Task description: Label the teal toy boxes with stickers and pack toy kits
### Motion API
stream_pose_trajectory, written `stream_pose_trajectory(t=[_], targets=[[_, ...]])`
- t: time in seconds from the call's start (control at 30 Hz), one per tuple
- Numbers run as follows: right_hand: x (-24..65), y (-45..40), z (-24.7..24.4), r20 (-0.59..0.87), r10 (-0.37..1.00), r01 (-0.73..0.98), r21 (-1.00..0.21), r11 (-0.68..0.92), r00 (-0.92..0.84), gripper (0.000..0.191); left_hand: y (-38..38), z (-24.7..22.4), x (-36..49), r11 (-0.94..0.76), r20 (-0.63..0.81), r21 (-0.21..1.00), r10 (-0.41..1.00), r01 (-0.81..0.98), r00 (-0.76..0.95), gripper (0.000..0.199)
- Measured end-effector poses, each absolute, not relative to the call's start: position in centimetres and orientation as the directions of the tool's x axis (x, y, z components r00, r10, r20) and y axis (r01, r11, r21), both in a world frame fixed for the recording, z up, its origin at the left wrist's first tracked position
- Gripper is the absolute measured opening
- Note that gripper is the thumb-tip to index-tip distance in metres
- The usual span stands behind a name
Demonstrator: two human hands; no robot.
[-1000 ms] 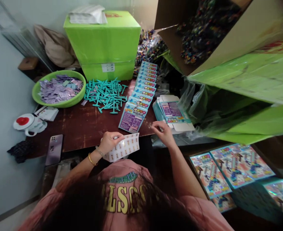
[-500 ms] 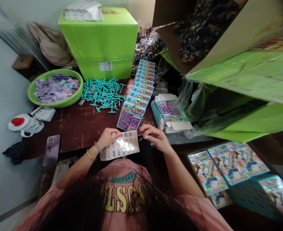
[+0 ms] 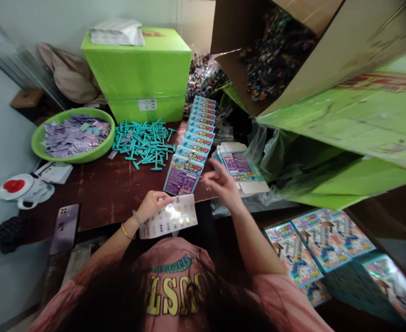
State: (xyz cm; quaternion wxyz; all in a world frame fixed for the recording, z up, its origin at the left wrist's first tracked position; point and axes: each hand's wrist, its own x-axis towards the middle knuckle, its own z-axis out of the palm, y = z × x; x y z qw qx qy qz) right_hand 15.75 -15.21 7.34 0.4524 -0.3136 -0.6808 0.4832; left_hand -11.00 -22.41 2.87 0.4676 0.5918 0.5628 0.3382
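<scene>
My left hand [image 3: 154, 206] pinches a white sheet of stickers [image 3: 178, 214] by its upper left edge, thumb on top. The sheet has rows of small gold-marked labels and is tilted above my lap. My right hand [image 3: 225, 186] is raised to the right of the sheet, apart from it, near a row of overlapping printed boxes [image 3: 183, 175]. Its thumb and forefinger look pinched together, the other fingers reaching up; anything between them is too small to make out. The boxes are flat, blue and purple, fanned away from me along the table.
Flattened boxes [image 3: 239, 163] are stacked on the right. Teal T-shaped plastic pieces [image 3: 144, 143] are heaped beside a green basin [image 3: 102, 154] of small packets. A phone [image 3: 64, 228] and lidded mug [image 3: 25, 191] stand left. Green cartons [image 3: 144, 69] and finished-looking printed boxes [image 3: 323, 235] surround the table.
My right hand has moved up and away from the sheet's right edge toward the boxes. My left hand still holds the sheet. The whole view has shifted slightly.
</scene>
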Motion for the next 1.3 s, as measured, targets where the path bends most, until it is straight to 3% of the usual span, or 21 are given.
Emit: stream_pose_trajectory(t=[0.13, 0.3, 0.47, 0.57, 0.63, 0.73, 0.83, 0.9, 0.97, 1.03, 1.1, 1.17, 1.23, 1.3], targets=[[15.6, -5.7, 6.0, 0.399, 0.904, 0.079, -0.907, 0.414, -0.155, 0.075, -21.8, 1.6, -10.0, 0.033, -0.103, 0.932, 0.979, 0.361, 0.176, 0.028], [13.0, 1.2, 4.0, 0.423, 0.884, 0.279, -0.841, 0.465, -0.198, 0.082, -21.3, -0.4, -8.4, -0.009, -0.083, 0.937, 0.965, 0.349, 0.248, 0.025], [12.6, 2.2, 4.4, 0.466, 0.823, 0.559, -0.608, 0.564, -0.324, 0.074, -20.2, -2.3, -8.3, -0.015, -0.082, 0.920, 0.969, 0.391, 0.232, 0.027], [14.2, 2.9, 5.7, 0.544, 0.813, 0.721, -0.476, 0.504, -0.210, 0.061, -19.6, -3.2, -8.6, -0.006, -0.091, 0.913, 0.972, 0.408, 0.219, 0.028], [15.2, 3.7, 6.4, 0.530, 0.840, 0.709, -0.549, 0.442, -0.114, 0.040, -19.4, -3.6, -8.7, -0.001, -0.103, 0.913, 0.967, 0.408, 0.233, 0.027], [15.3, 5.2, 6.5, 0.325, 0.932, 0.553, -0.752, 0.359, -0.162, 0.021, -19.1, -4.1, -8.8, 0.002, -0.117, 0.911, 0.959, 0.412, 0.256, 0.025], [14.1, 6.5, 5.8, 0.194, 0.956, 0.591, -0.754, 0.287, -0.218, 0.015, -19.0, -4.3, -8.7, -0.027, -0.102, 0.906, 0.954, 0.422, 0.280, 0.024], [13.3, 6.8, 5.8, 0.270, 0.949, 0.704, -0.643, 0.301, -0.160, 0.017, -19.0, -4.1, -8.8, -0.044, -0.086, 0.906, 0.955, 0.422, 0.284, 0.024], [12.9, 5.9, 6.5, 0.419, 0.906, 0.776, -0.550, 0.309, -0.064, 0.036, -19.2, -3.6, -9.1, -0.043, -0.081, 0.909, 0.958, 0.415, 0.276, 0.024], [12.7, 3.1, 7.6, 0.525, 0.851, 0.757, -0.552, 0.350, -0.011, 0.051, -19.5, -2.7, -9.6, -0.036, -0.077, 0.911, 0.964, 0.411, 0.254, 0.024], [12.5, -1.5, 8.7, 0.510, 0.846, 0.627, -0.611, 0.483, -0.154, 0.049, -19.9, -1.5, -10.1, -0.040, -0.059, 0.912, 0.972, 0.407, 0.226, 0.023], [12.1, -7.0, 9.1, 0.361, 0.770, 0.399, -0.696, 0.598, -0.526, 0.043, -20.3, 0.0, -10.4, -0.069, -0.019, 0.917, 0.976, 0.392, 0.217, 0.023], [12.0, -12.0, 8.7, 0.192, 0.656, 0.298, -0.774, 0.558, -0.730, 0.034, -20.4, 1.7, -10.6, -0.116, 0.031, 0.916, 0.975, 0.384, 0.220, 0.023], [12.2, -15.3, 7.8, 0.096, 0.693, 0.331, -0.826, 0.456, -0.715, 0.023, -20.5, 3.2, -10.9, -0.146, 0.056, 0.888, 0.975, 0.436, 0.213, 0.021]])
